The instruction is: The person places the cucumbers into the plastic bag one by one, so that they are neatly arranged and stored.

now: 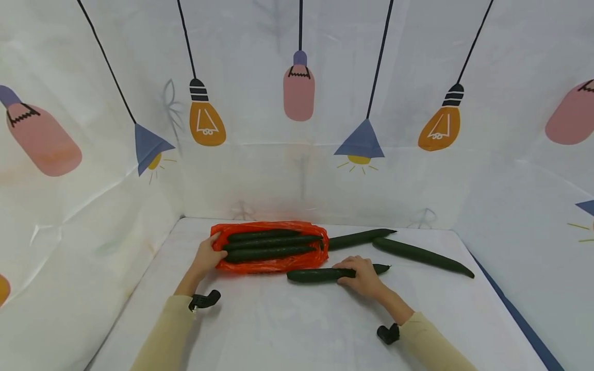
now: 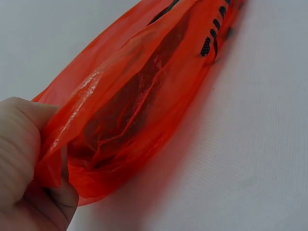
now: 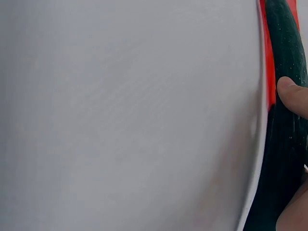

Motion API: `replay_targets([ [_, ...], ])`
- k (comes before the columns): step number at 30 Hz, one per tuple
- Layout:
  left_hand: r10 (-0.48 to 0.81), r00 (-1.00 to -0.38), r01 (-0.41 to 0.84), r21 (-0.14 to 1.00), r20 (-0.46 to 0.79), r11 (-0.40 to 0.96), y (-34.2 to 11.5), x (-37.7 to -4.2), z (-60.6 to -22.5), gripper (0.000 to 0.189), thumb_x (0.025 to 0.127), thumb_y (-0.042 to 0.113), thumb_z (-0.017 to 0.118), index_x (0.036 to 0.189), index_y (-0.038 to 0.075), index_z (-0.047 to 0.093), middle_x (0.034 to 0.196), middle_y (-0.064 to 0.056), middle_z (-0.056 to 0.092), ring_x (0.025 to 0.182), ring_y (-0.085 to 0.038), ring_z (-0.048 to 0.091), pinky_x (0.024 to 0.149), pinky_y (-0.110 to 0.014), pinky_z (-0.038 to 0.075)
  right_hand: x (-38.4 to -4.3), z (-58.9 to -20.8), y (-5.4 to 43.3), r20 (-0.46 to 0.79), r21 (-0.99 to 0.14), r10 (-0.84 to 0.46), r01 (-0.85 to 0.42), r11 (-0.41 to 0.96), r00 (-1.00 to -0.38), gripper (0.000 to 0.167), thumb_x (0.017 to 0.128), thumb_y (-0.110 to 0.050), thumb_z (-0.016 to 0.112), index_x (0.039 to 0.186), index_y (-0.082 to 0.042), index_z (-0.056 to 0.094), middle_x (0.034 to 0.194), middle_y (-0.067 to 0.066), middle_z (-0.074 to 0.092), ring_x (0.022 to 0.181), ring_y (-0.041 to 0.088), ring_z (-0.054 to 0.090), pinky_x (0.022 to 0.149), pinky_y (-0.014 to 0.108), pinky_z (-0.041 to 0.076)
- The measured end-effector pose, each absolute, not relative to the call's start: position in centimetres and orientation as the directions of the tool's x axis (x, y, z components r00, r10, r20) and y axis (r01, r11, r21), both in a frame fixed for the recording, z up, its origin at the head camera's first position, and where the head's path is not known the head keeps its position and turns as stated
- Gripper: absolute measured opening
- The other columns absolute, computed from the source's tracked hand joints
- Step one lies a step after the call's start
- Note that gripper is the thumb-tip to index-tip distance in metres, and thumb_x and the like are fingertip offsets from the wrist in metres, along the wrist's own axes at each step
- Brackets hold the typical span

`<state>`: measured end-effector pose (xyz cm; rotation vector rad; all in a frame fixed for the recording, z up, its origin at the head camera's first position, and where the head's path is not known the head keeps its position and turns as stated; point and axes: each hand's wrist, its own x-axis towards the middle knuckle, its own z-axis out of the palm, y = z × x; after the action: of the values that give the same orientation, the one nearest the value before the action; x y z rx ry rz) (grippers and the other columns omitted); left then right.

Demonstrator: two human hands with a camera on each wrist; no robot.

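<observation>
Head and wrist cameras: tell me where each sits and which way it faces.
Head: on the person's head, looking forward and down over the flat white tabletop; left hand, right hand and pale yellow sleeves show.
Left wrist: on that wrist, facing the left hand pinching the thin red plastic bag.
Right wrist: on that wrist, facing the tabletop; at the right edge, part of the right hand gripping the long dark-green cucumber.
Head and left wrist share the bag.

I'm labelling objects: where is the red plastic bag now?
In the head view, the red plastic bag lies just left of centre, around long dark-green cucumbers, its left end pinched by the left hand.
</observation>
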<state>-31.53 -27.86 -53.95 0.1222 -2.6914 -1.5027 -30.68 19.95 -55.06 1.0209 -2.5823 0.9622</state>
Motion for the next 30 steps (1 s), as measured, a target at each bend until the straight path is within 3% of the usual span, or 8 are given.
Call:
replay_targets([
  [4, -0.109, -0.994, -0.074, 0.886, -0.026, 0.458, -27.8, -31.3, -54.1, 0.074, 0.084, 0.0, 0.058, 0.151, 0.0, 0.028, 0.139, -0.028, 0.043, 0.111, -0.036, 0.046, 0.089, -0.044, 0.044, -30.6, -54.4, 19.3, 0.42, -0.49, -0.556, -0.694, 0.527, -0.718, 0.038, 0.073, -0.011, 0.083, 0.108, -0.022, 0.074, 0.099, -0.009, 0.067, 0.093, 0.017, 0.055, 0.077, 0.042, 0.035],
  [9, -0.115, -0.992, -0.094, 0.92, -0.053, 0.381, -27.6, -31.2, -54.2, 0.073, 0.086, 0.0, 0.055, 0.153, 0.003, 0.026, 0.145, -0.026, 0.038, 0.118, -0.035, 0.043, 0.094, -0.041, 0.041, -31.0, -53.4, 18.0, 0.39, -0.492, -0.556, -0.677, 0.548, -0.734, 0.039, 0.075, -0.013, 0.082, 0.111, -0.024, 0.074, 0.101, -0.008, 0.067, 0.097, 0.018, 0.056, 0.079, 0.042, 0.036],
  [12, -0.114, -0.992, -0.08, 0.948, -0.047, 0.307, -27.4, -31.2, -54.1, 0.073, 0.087, -0.001, 0.053, 0.154, 0.004, 0.024, 0.15, -0.023, 0.032, 0.124, -0.033, 0.039, 0.094, -0.032, 0.042, -31.4, -52.7, 16.8, 0.389, -0.489, -0.56, -0.679, 0.548, -0.732, 0.039, 0.076, -0.013, 0.082, 0.113, -0.023, 0.074, 0.102, -0.006, 0.066, 0.095, 0.017, 0.054, 0.078, 0.041, 0.035],
  [17, -0.107, -0.994, -0.037, 0.983, -0.018, 0.18, -26.8, -31.3, -53.9, 0.077, 0.084, -0.007, 0.051, 0.154, 0.004, 0.019, 0.155, -0.018, 0.026, 0.13, -0.03, 0.035, 0.083, -0.013, 0.043, -32.2, -51.4, 14.0, 0.39, -0.499, -0.57, -0.686, 0.529, -0.723, 0.038, 0.078, -0.016, 0.08, 0.115, -0.022, 0.073, 0.102, -0.006, 0.066, 0.09, 0.015, 0.052, 0.076, 0.04, 0.033],
  [21, -0.101, -0.995, -0.026, 0.981, -0.006, 0.191, -26.5, -31.4, -53.8, 0.079, 0.083, -0.008, 0.052, 0.155, 0.005, 0.02, 0.152, -0.021, 0.03, 0.123, -0.032, 0.04, 0.074, -0.014, 0.047, -33.1, -50.6, 11.5, 0.373, -0.509, -0.573, -0.677, 0.532, -0.73, 0.035, 0.081, -0.019, 0.078, 0.115, -0.024, 0.073, 0.101, -0.007, 0.065, 0.096, 0.015, 0.054, 0.081, 0.041, 0.033],
  [30, -0.077, -0.997, -0.041, 0.971, -0.023, 0.237, -26.8, -30.6, -53.7, 0.079, 0.086, -0.006, 0.052, 0.155, 0.006, 0.015, 0.156, -0.019, 0.023, 0.127, -0.033, 0.035, 0.079, -0.012, 0.041, -34.3, -50.5, 7.1, 0.328, -0.518, -0.596, -0.667, 0.535, -0.733, 0.034, 0.084, -0.023, 0.076, 0.118, -0.025, 0.071, 0.111, -0.002, 0.064, 0.104, 0.019, 0.052, 0.084, 0.044, 0.033],
])
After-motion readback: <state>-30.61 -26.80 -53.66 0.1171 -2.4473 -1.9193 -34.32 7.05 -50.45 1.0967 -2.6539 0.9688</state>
